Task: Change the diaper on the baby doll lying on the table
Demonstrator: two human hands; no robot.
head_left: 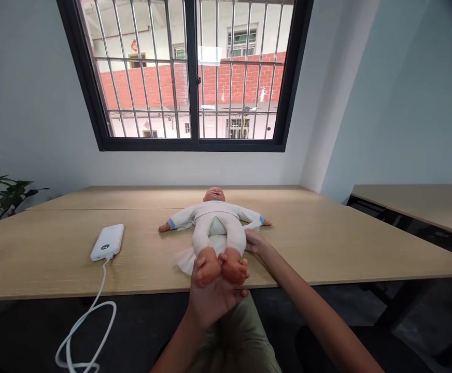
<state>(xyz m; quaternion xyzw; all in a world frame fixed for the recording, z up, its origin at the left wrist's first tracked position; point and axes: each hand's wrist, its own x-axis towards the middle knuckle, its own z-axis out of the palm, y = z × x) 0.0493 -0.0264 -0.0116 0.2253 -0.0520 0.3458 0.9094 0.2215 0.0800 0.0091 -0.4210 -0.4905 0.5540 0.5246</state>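
A baby doll (218, 210) in a white outfit with blue cuffs lies on its back on the table, head away from me and arms spread. My left hand (214, 298) is closed around the doll's ankles from below, and its bare feet (208, 269) point toward me, raised at the table's front edge. My right hand (254, 241) reaches in beside the doll's thigh on the right; its fingers are mostly hidden behind the leg and under the body. Thin white cloth (186, 260) spreads out under the doll, showing at both sides.
A white power bank (108, 242) lies on the wooden table (152, 248) to the left, its white cable (103, 285) hanging over the front edge. A plant (10, 194) stands at the far left. Behind the table is a barred window (193, 77); another table (416, 207) stands at right.
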